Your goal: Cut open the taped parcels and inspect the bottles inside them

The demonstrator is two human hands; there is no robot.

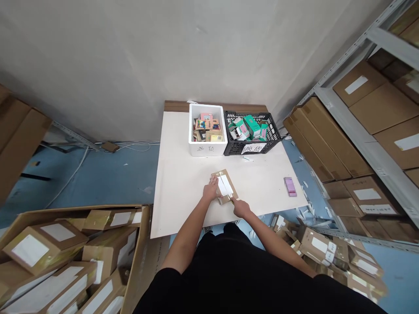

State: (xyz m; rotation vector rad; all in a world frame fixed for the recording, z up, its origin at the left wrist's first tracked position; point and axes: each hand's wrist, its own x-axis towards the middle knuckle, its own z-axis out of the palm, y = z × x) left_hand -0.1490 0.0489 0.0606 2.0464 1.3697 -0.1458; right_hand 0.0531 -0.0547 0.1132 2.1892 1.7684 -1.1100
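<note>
A small flat cardboard box (233, 186) with a white label and shiny tape lies on the white table (181, 187), close to its near edge. My left hand (211, 189) grips the box along its left side, with fingers over the top. At the box's near right corner, my right hand (241, 208) is closed, fingers pinched together against the taped edge. Something small seems to stick out of its fingertips, too small to make out.
Behind the box stand a white bin (207, 150) of small packages and a black crate (231, 149) of green and white boxes. A pinkish, blurred item (290, 186) lies at the right. A large carton (146, 231) of parcels stands left; shelves (356, 131) and piled parcels stand right.
</note>
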